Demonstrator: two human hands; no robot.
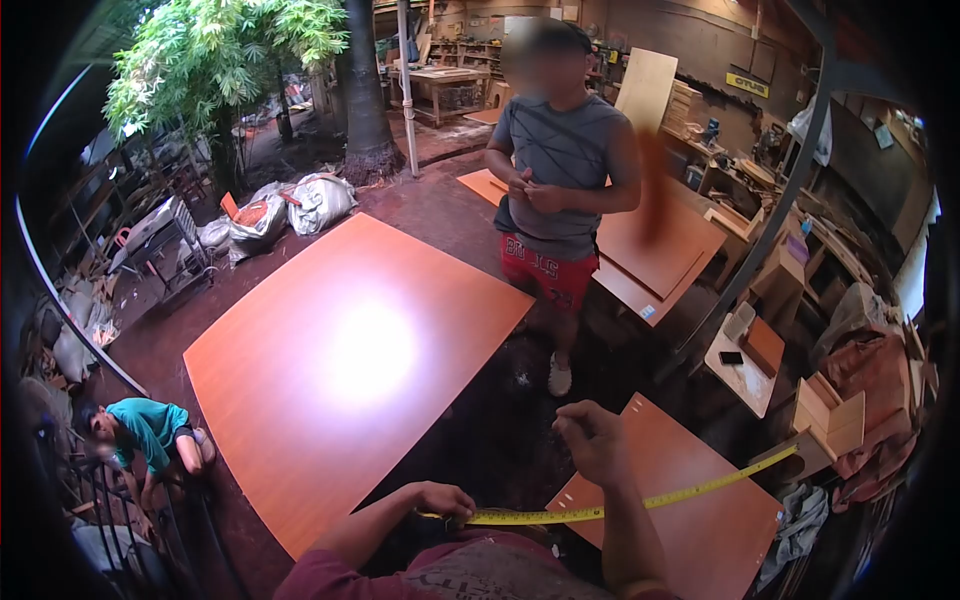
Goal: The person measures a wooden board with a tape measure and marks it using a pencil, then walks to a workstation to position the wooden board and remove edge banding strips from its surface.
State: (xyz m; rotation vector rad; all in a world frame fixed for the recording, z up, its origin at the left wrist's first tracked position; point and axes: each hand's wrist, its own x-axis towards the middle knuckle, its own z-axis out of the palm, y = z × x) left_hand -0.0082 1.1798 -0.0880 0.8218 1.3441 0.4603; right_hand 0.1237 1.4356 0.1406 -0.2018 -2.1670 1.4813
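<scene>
green foliage (225, 60) hangs at upper left, bulging sacks (322, 205) below it; a yellow sign (747, 84) at upper right.

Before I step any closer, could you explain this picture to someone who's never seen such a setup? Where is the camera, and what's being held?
There's no machine: a person works with two bare hands. The single picture comes from a camera on their head, looking forward and down. Their left hand holds a yellow measuring tape, which passes behind the right forearm and over a smaller orange panel; whether they touch is unclear. The right hand is raised; I can't tell if it holds anything. Beyond lies a large orange panel, showing bright glare. Someone in grey stands nearby.
</scene>
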